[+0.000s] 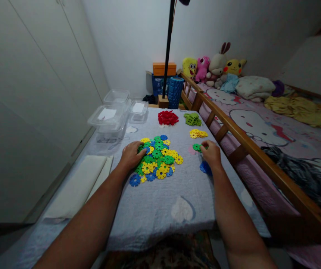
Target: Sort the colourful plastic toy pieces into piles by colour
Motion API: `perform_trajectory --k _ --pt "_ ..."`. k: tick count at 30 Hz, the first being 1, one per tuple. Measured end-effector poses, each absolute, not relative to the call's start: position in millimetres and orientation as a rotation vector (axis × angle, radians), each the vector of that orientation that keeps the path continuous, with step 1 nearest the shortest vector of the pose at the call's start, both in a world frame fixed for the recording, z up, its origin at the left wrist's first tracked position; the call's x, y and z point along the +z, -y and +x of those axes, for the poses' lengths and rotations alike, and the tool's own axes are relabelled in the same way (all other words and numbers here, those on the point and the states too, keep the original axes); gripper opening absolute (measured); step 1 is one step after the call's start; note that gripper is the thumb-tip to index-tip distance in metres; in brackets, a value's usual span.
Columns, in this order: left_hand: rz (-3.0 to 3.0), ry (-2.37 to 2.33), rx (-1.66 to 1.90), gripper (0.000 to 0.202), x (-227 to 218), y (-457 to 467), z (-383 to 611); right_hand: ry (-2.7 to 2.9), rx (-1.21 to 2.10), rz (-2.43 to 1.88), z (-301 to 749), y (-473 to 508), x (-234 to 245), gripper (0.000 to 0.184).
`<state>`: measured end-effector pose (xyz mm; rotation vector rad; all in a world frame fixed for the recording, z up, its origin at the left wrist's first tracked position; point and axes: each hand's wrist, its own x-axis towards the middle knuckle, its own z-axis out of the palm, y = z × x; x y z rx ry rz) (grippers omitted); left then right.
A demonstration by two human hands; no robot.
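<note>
A mixed pile of notched plastic snowflake discs (pixel 157 154) in green, yellow and blue lies mid-table. My left hand (pixel 132 154) rests against the pile's left side, thumb apart from the fingers, with some fingertips hidden among the discs. To the right, my right hand (pixel 211 152) pinches at green discs (pixel 196 147) just above the tablecloth; how many it holds I cannot tell. Yellow discs (pixel 198 133) lie in a small group beyond that hand. Blue discs (pixel 205 167) sit below it, partly covered by my wrist.
Red pieces (pixel 168 118) and light green pieces (pixel 193 119) form heaps at the table's far end. Clear plastic boxes (pixel 108 121) stand at the back left, near a folded cream cloth (pixel 78 186). A wooden bed rail (pixel 227 123) runs along the right side. Behind the table rises a black pole (pixel 168 48).
</note>
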<state>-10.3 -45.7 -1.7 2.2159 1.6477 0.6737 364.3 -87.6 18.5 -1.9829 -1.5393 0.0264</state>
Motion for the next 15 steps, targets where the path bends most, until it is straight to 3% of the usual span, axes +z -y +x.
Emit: perform_trajectory --k 7,15 --pt "2.221 -1.649 0.666 0.047 -2.9 44.4 -11.2 2.177 0.337 -1.600 311.3 101.7 23.5 0.019" --pt "2.219 -1.648 0.712 0.044 -4.6 43.9 -11.2 2.125 0.525 -1.660 301.0 106.7 25.1 0.012"
